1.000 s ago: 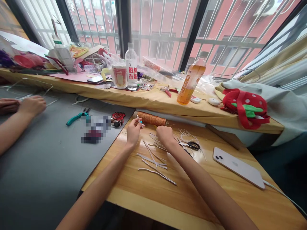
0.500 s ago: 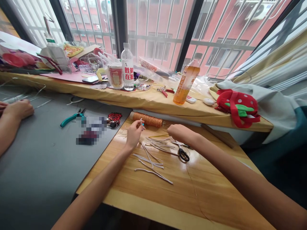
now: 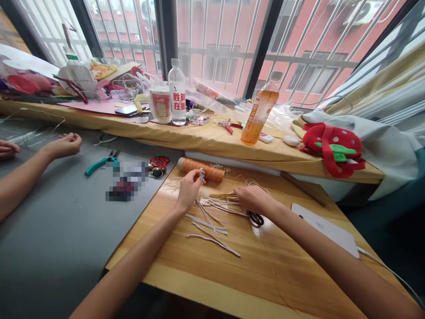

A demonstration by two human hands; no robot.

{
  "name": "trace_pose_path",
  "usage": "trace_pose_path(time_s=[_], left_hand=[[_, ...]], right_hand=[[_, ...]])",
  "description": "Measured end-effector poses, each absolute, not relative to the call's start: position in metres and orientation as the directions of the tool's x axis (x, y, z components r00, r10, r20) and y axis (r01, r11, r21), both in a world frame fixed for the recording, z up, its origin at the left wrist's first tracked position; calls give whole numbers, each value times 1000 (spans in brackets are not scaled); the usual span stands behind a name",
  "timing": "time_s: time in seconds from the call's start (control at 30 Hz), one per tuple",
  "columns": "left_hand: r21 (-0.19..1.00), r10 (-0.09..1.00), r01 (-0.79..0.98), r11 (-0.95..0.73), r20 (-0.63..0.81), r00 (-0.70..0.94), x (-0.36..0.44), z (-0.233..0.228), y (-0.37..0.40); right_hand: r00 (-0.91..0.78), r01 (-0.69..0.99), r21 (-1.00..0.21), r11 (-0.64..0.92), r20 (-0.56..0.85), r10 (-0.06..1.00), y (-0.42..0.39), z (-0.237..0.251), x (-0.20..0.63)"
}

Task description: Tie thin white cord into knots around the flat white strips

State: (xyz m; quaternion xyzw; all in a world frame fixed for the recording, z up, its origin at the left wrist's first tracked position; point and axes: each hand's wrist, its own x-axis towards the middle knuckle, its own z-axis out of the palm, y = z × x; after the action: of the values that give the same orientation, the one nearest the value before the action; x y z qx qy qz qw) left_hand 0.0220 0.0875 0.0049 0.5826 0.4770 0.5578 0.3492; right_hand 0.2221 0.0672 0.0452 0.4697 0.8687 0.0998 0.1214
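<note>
One bottle (image 3: 260,110) holds amber liquid (image 3: 249,134); the left hand (image 3: 190,190) pinches a blue-and-white piece (image 3: 202,176).

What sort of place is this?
Probably an indoor craft workspace beside barred windows: white cords lie on the wooden tabletop, near a spool of orange thread, and teal-handled pliers rest on the gray surface.

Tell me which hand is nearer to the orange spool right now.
Left. The left hand is right at the near side of the orange spool, its fingers overlapping it in view; the right hand is farther off, to the spool's right, by the scissors.
</note>
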Motion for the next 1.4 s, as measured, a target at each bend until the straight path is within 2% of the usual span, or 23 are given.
trace_pose_path(time_s=[0.1,0.13,0.17,0.2,0.27,0.3,0.33,0.4,0.47,0.53,0.73,0.87,0.97,1.1,1.23,1.4], left_hand=[[973,972,9,-232,232,-23,24,8,85],[981,983,-66,-180,181,20,25,10,83],[983,989,-139,-118,129,69,26,12,81],[979,990,-198,-56,81,118,28,14,79],[963,980,-267,43,11,198,32,16,74],[955,974,-288,76,-9,228,35,17,72],[947,966,-303,103,-23,257,37,16,70],[934,949,-328,140,-32,313,41,15,66],[923,936,-356,144,-11,351,45,12,62],[918,930,-370,144,2,368,48,11,59],[895,923,-381,233,-80,377,53,10,54],[897,920,-359,260,-117,375,53,11,55],[917,918,-320,237,-104,384,53,12,55],[936,914,-292,195,-65,400,53,14,53],[942,910,-278,188,-61,410,52,16,53],[939,897,-259,227,-98,431,49,18,53]], right_hand=[[-517,816,288,501,-24,856,63,53,232],[-506,838,257,481,38,862,61,55,237],[-481,873,168,459,135,866,58,57,241],[-427,900,17,436,237,872,54,58,244],[-250,814,-424,396,360,899,44,56,245],[-151,681,-648,342,332,931,38,53,244],[-89,506,-813,287,282,955,32,49,240],[-91,209,-961,180,165,982,21,39,231],[-165,27,-995,93,87,982,12,30,222],[-204,-73,-995,62,75,976,7,24,216],[-233,-191,-981,25,70,970,1,20,213],[-286,-95,-995,-18,10,958,2,18,220],[-310,-2,-1000,12,12,951,4,20,226],[-270,174,-972,159,108,957,5,26,230],[-286,434,-836,336,226,931,3,26,232],[-324,465,-749,472,352,878,3,17,231]])
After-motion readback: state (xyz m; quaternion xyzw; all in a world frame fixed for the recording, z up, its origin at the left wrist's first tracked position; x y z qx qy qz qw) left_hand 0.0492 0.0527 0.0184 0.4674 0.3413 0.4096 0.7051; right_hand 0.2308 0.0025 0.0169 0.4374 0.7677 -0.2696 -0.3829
